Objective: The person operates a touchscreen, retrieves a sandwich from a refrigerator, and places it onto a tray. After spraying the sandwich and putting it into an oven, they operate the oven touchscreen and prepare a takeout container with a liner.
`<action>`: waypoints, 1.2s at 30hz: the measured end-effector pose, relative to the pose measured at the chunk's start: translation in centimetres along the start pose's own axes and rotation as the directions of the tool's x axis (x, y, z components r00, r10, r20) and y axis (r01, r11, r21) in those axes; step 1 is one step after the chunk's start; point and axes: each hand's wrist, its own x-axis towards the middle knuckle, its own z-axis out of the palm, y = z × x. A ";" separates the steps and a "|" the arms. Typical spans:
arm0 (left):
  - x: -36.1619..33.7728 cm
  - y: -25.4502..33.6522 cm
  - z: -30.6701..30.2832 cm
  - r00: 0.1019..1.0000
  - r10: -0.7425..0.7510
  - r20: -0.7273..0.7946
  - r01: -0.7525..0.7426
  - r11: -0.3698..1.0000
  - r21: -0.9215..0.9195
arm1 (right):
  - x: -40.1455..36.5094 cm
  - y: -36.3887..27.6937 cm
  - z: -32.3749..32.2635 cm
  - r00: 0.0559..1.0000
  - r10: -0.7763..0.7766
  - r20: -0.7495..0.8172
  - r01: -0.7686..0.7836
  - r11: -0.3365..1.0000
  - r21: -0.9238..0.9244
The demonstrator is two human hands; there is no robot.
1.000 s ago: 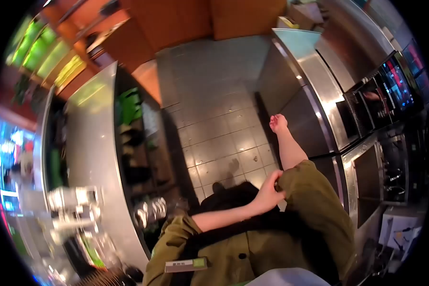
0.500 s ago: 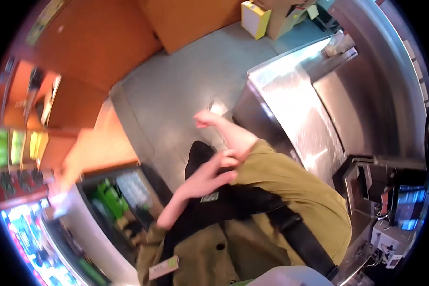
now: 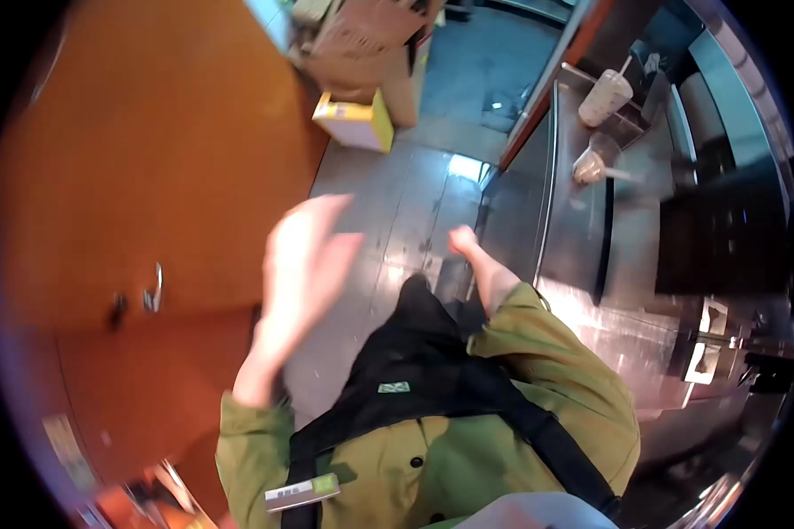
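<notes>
My left hand (image 3: 304, 256) is raised in front of me, blurred, with its thumb apart from the fingers and nothing between them. It is near the orange-brown cabinet (image 3: 168, 194). Beyond my right knee side, my right hand (image 3: 462, 239) hangs low over the grey tiled floor (image 3: 397, 220), its fingers curled; whether anything is inside them is too small to tell. I wear a black apron (image 3: 415, 353) over an olive shirt (image 3: 370, 467), with a name tag (image 3: 302, 493) on it.
Ahead stand a cardboard box (image 3: 370, 53) and a yellow-and-white box (image 3: 358, 121). Along the right runs a steel counter (image 3: 573, 220) with a patterned cup with a straw (image 3: 605, 97) and a clear cup (image 3: 591, 166). A metal handle (image 3: 156, 289) shows on the left cabinet.
My left hand has moved away from my right arm, up and to the left. My right hand has shifted right. The view has moved forward, nearer the boxes, and the cups on the counter now show clearly.
</notes>
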 end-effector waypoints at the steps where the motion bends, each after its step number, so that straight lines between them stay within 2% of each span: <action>1: 6.0 1.4 3.0 0.937 0.350 0.020 -0.349 0.937 -0.017 | 2.9 5.3 3.2 0.944 0.308 -0.118 -0.250 0.901 0.354; 2: 11.5 3.8 4.3 0.802 0.410 0.435 -0.381 0.911 -0.157 | 2.3 7.1 2.4 0.908 0.418 -0.044 -0.380 0.862 0.337; 3: 15.2 4.9 6.0 0.618 0.665 0.420 -0.495 0.744 -0.449 | 1.3 8.7 1.5 0.885 0.461 0.065 -0.463 0.855 0.235; 5: 17.4 4.6 12.0 0.478 0.856 0.195 -0.701 0.506 -0.502 | 2.6 10.1 -1.0 0.847 0.495 0.196 -0.524 0.839 0.148; 7: 22.7 0.5 15.2 0.337 0.888 0.312 -0.389 0.434 -0.813 | 6.4 10.0 -5.7 0.822 0.500 0.273 -0.545 0.830 0.121; 9: 29.6 -4.2 17.9 0.435 0.794 0.425 -0.309 0.575 -0.757 | 12.0 9.5 -10.3 0.810 0.487 0.328 -0.545 0.831 0.110; 10: 33.7 -4.4 17.8 0.627 0.704 0.334 -0.392 0.655 -0.646 | 15.2 8.7 -13.7 0.816 0.471 0.335 -0.529 0.842 0.106; 11: 37.9 -4.2 17.4 0.738 0.661 0.133 -0.396 0.585 -0.708 | 18.6 7.7 -16.7 0.833 0.439 0.337 -0.503 0.855 0.127; 13: 44.7 -4.6 15.6 0.830 0.551 0.085 -0.090 0.282 -0.955 | 25.0 4.4 -25.5 0.870 0.387 0.306 -0.460 0.860 0.222; 14: 47.6 -5.6 16.7 0.788 0.604 -0.118 -0.129 -0.026 -0.991 | 28.3 3.1 -30.8 0.886 0.376 0.270 -0.450 0.838 0.308; 15: 50.6 -6.1 18.4 0.733 0.597 -0.325 -0.144 -0.330 -0.933 | 31.2 2.8 -36.3 0.888 0.395 0.235 -0.460 0.778 0.428; 16: 53.7 -6.0 19.2 0.749 0.601 -0.279 -0.010 -0.410 -0.912 | 36.6 5.1 -39.0 0.905 0.368 0.214 -0.425 0.756 0.498; 17: 57.1 -6.0 19.9 0.759 0.615 -0.213 0.136 -0.470 -0.872 | 42.2 7.7 -41.8 0.919 0.369 0.143 -0.392 0.799 0.457; 18: 60.9 -6.4 21.7 0.712 0.676 -0.191 0.269 -0.514 -0.814 | 47.1 10.7 -45.0 0.943 0.327 0.066 -0.320 0.833 0.452; 19: 64.4 -6.0 22.8 0.701 0.689 -0.183 0.339 -0.548 -0.764 | 51.2 13.3 -49.0 0.960 0.278 -0.012 -0.245 0.863 0.441; 20: 67.6 -5.2 23.8 0.744 0.648 -0.167 0.370 -0.606 -0.704 | 54.3 15.7 -53.8 0.954 0.298 -0.012 -0.261 0.851 0.456; 21: 70.3 -4.4 24.5 0.825 0.546 -0.147 0.343 -0.689 -0.638 | 56.2 18.4 -58.4 0.946 0.325 -0.005 -0.286 0.840 0.462; 22: 73.4 -3.4 25.6 0.891 0.435 -0.130 0.292 -0.768 -0.570 | 56.8 20.7 -62.4 0.903 0.410 -0.131 -0.299 0.816 0.495; 23: 78.0 -3.0 27.0 0.818 0.556 -0.148 0.393 -0.728 -0.562 | 57.9 23.6 -65.8 0.847 0.477 -0.235 -0.341 0.826 0.448; 24: 82.6 -2.7 28.4 0.728 0.666 -0.164 0.485 -0.669 -0.564 | 58.0 27.1 -68.8 0.862 0.339 -0.378 -0.269 0.936 0.226; 25: 88.3 -3.4 31.6 0.420 0.870 -0.259 0.692 -0.491 -0.529 | 58.0 30.4 -71.4 0.830 0.462 -0.313 -0.387 0.881 0.273; 26: 92.0 -3.2 33.8 0.333 0.900 -0.283 0.682 -0.437 -0.586 | 58.8 34.4 -71.6 0.687 0.584 -0.433 -0.456 0.809 0.370; 27: 95.3 -2.7 35.7 0.257 0.929 -0.265 0.735 -0.366 -0.571 | 56.7 35.8 -74.8 0.642 0.740 -0.201 -0.530 0.618 0.581; 28: 98.7 -2.1 38.2 0.179 0.949 -0.260 0.778 -0.298 -0.553 | 59.0 41.8 -72.7 0.568 0.765 -0.304 -0.577 0.634 0.516; 29: 102.1 -1.4 41.0 0.102 0.958 -0.268 0.808 -0.237 -0.539 | 58.3 44.3 -74.5 0.561 0.807 -0.185 -0.581 0.543 0.606; 31: 108.9 1.5 47.9 -0.038 0.945 -0.325 0.830 -0.152 -0.537 | 59.1 50.2 -77.2 0.562 0.824 -0.071 -0.579 0.454 0.677; 33: 114.5 5.6 54.2 -0.139 0.914 -0.382 0.833 -0.101 -0.544 | 60.4 55.7 -80.2 0.578 0.816 -0.022 -0.573 0.424 0.701; 35: 122.9 12.3 59.9 -0.234 0.870 -0.433 0.834 -0.049 -0.550 | 62.2 61.3 -84.4 0.594 0.804 -0.011 -0.538 0.407 0.738; 36: 127.0 14.9 63.7 -0.261 0.901 -0.348 0.816 0.013 -0.578 | 63.6 64.0 -88.0 0.599 0.801 -0.014 -0.499 0.387 0.776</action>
